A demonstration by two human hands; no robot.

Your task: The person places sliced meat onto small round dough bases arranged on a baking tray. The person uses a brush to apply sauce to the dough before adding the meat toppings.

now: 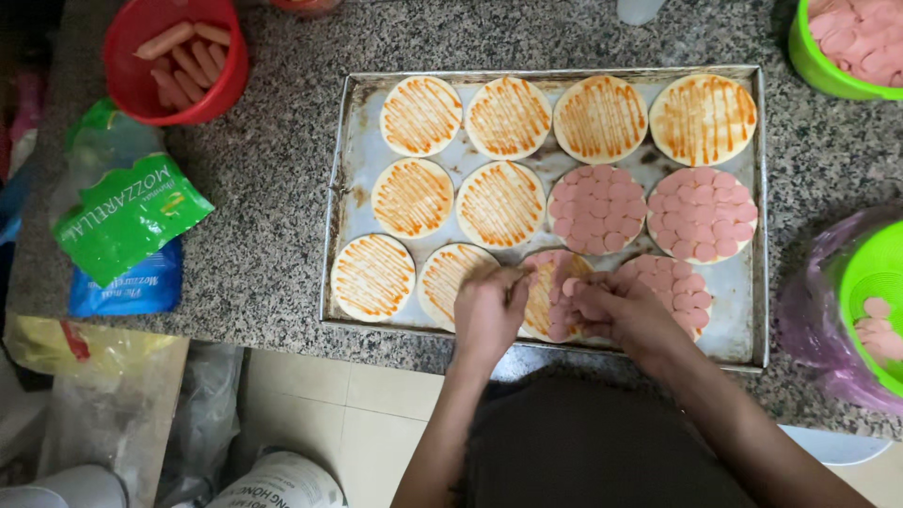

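A metal baking tray (350, 141) on a granite counter holds several small round dough bases striped with orange sauce (420, 115). Three bases at the right are covered with pink sausage slices (703, 214). My left hand (487, 309) rests over the front middle base (544, 292), fingertips pinched on a slice. My right hand (616, 310) sits beside it and holds a small stack of pink slices over the same base, which is partly covered and partly hidden by both hands.
A red bowl of whole sausages (177, 58) stands at the back left, next to green and blue cheese bags (130, 218). Green bowls of sausage slices sit at the back right (847, 42) and right edge (875, 306). The counter's front edge runs just below the tray.
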